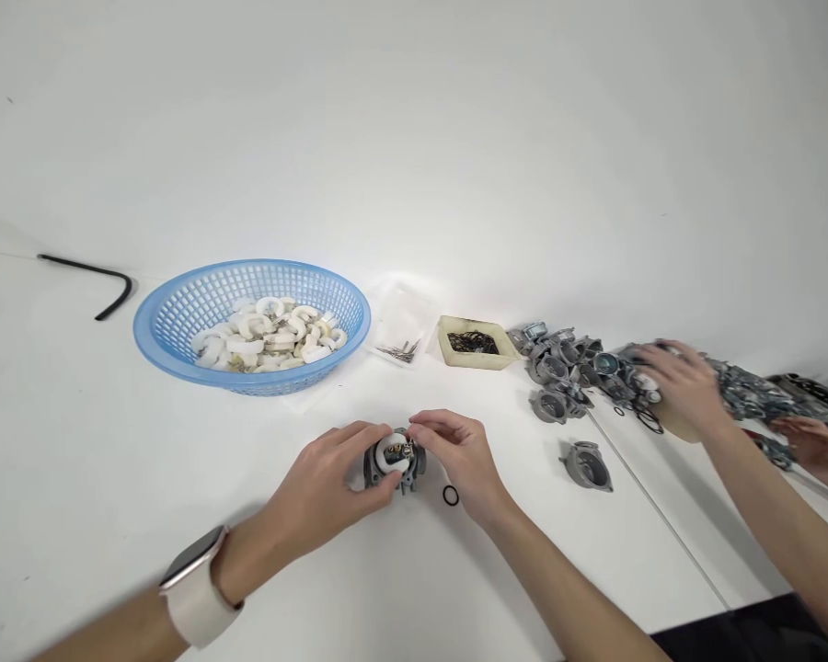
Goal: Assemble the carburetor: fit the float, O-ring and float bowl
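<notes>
A grey metal carburetor (416,467) stands on the white table in front of me, its open side up. Seated in it is a white float (385,454) with brass parts showing at its middle. My left hand (335,473) grips the carburetor from the left, thumb near and fingers on the far side, touching the float. At the float's right edge, the thumb and forefinger of my right hand (459,455) are pinched together. Whatever is between those fingertips is too small to make out. A black O-ring (451,496) lies on the table just below my right hand.
A blue basket (153,345) of white floats stands at left, near a black bent rod (89,267). Beyond my hands lie small metal pins (401,352) and a tray (479,360) of black parts. Carburetor bowls (552,368) heap rightward, where another person's hands (686,386) work.
</notes>
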Demonstrator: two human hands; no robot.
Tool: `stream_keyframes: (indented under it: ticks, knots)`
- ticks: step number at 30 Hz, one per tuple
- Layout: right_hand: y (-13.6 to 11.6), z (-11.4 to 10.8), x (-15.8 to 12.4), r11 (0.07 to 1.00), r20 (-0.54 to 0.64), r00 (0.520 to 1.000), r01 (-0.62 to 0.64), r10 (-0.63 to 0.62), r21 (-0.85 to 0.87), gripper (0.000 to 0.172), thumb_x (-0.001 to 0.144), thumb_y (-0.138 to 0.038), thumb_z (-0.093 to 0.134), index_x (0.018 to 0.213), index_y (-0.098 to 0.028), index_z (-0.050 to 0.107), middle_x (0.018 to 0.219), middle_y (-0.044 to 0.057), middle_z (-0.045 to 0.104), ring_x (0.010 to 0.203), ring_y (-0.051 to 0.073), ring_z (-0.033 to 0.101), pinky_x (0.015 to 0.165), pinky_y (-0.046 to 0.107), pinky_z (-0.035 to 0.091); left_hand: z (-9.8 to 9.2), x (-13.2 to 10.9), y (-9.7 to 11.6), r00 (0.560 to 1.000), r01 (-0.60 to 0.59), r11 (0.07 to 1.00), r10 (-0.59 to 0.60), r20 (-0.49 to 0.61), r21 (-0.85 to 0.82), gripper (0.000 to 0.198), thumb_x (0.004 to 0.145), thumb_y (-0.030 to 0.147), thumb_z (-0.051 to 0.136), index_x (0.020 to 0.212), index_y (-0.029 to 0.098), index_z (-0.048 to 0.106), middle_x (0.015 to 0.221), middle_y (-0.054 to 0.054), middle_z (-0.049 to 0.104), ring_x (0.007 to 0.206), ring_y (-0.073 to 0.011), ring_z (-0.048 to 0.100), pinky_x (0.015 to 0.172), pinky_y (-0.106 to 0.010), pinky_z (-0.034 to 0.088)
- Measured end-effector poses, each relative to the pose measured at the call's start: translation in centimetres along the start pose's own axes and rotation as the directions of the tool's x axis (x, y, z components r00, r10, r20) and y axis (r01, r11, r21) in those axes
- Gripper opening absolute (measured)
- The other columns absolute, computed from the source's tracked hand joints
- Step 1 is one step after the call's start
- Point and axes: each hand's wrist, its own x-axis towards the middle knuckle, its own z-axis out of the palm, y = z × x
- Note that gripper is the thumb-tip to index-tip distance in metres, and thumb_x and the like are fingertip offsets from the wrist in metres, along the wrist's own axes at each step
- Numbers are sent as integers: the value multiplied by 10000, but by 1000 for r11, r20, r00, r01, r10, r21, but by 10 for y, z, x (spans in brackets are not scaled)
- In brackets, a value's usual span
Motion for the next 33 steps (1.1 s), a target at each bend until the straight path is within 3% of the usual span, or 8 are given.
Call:
stream_keyframes:
  ticks: [7, 15, 24, 30, 33]
  knots:
    - [-3, -1, 0, 1000, 154, 988, 25, -23, -12, 159, 843, -388, 733, 839, -235, 777, 948, 37, 676, 887, 199, 621, 784, 312, 514, 0, -1, 2, 1000, -5, 1000, 5, 5, 5, 293, 895, 328, 636, 1177, 252, 616, 1033, -30, 737, 843, -193, 705, 782, -315, 572]
    - [0, -16, 6, 1000, 198, 980, -7, 11, -23, 170, 905, -340, 648, 905, -229, 777, 893, 37, 706, 883, 203, 636, 848, 347, 522, -3, 0, 3, 998, 43, 998, -41, 50, -48, 323, 891, 316, 646, 1207, 265, 606, 1095, -27, 726, 909, -194, 700, 834, -320, 569]
    - [-10, -21, 3, 931, 361, 911, 289, -198, -221, 253, 949, -245, 591, 1131, -288, 762, 1068, 73, 692, 938, 214, 659, 786, 355, 562, -5, 1, 5, 997, 47, 995, -42, 58, -90, 356, 886, 310, 645, 1236, 258, 611, 1093, -41, 740, 901, -197, 718, 833, -313, 585]
    - [-9, -22, 6, 870, 404, 875, 400, -269, -288, 241, 977, -250, 568, 1104, -300, 767, 1060, 63, 673, 879, 196, 654, 727, 333, 553, -5, 2, 4, 996, 56, 994, -49, 76, -96, 357, 885, 303, 650, 1236, 257, 610, 1126, -40, 733, 928, -206, 721, 848, -330, 591]
    - [-12, -25, 8, 790, 441, 828, 510, -345, -340, 225, 988, -240, 557, 1056, -291, 765, 1045, 60, 667, 858, 192, 651, 738, 335, 549, -6, 2, 5, 995, 56, 994, -48, 91, -90, 345, 888, 299, 651, 1228, 260, 609, 1131, -31, 732, 942, -203, 719, 856, -329, 590]
